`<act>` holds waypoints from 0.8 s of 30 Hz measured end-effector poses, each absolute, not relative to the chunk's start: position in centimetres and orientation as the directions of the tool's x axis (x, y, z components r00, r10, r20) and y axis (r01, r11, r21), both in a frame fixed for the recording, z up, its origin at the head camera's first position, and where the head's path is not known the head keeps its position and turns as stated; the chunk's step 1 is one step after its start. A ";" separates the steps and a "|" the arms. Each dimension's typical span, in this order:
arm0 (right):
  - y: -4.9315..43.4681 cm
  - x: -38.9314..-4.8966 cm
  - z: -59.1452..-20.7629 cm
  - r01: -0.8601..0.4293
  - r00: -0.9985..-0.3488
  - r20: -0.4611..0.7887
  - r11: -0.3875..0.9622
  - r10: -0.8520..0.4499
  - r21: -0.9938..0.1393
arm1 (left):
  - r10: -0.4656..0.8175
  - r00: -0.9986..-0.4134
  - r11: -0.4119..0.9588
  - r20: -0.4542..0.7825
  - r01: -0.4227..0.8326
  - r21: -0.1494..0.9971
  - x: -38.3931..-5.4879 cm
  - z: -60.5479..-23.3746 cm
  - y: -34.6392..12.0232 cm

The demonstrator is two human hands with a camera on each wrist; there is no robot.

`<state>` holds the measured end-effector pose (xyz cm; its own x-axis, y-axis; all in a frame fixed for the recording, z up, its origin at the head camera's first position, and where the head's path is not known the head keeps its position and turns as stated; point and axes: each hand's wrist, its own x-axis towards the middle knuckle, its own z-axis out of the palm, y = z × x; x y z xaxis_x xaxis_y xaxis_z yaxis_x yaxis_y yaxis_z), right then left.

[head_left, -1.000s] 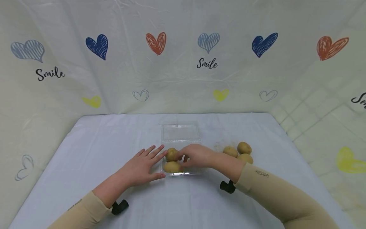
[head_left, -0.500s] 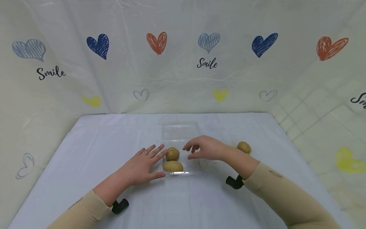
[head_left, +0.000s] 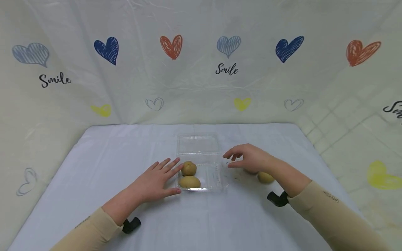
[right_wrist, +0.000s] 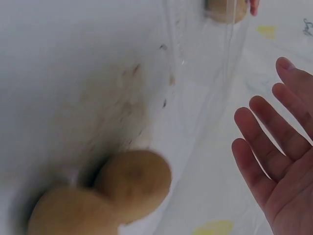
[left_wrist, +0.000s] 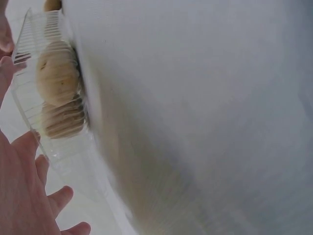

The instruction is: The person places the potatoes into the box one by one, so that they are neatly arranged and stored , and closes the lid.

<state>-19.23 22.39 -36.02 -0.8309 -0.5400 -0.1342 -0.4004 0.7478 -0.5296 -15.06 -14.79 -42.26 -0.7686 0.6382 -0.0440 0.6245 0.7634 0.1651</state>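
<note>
Two potatoes lie in the left part of a clear plastic clamshell box (head_left: 210,179): a rounder one (head_left: 189,168) behind and a longer one (head_left: 190,182) in front. The box's lid (head_left: 198,144) is folded back. My left hand (head_left: 155,184) is spread at the box's left side; in the left wrist view its fingertips touch the rim. My right hand (head_left: 251,158) hovers right of the box, fingers loosely bent and holding nothing. Beneath that wrist are loose potatoes (head_left: 265,177), partly hidden; the right wrist view shows two, one round potato (right_wrist: 134,186) beside another (right_wrist: 73,213).
Bits of brown dirt (right_wrist: 127,107) mark the white tablecloth (head_left: 163,223) between the box and the loose potatoes. Behind the table hangs a pale backdrop (head_left: 201,87) with hearts. Each wrist carries a black camera mount (head_left: 131,225).
My right hand has let go of the potatoes in the box, lifted, and moved right towards the loose ones. The left hand has stayed at the box.
</note>
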 end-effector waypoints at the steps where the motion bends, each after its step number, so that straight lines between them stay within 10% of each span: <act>1: 23.0 -19.2 -36.0 -0.387 -0.838 -0.140 0.757 -0.527 -0.527 | 0.637 -0.769 0.764 -0.044 0.623 0.169 -15.0 -42.2 -14.8; 24: 29.5 -19.4 -36.8 -0.153 -0.883 -0.350 0.897 -0.313 -0.415 | 0.640 -0.767 0.762 -0.046 0.626 0.166 -15.0 -42.2 -14.8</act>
<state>-19.45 29.55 -36.79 -0.8831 -0.3128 -0.3497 -0.1535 0.8969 -0.4148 -15.03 -14.80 -42.19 -0.7668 0.6403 -0.0457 0.6262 0.7618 0.1657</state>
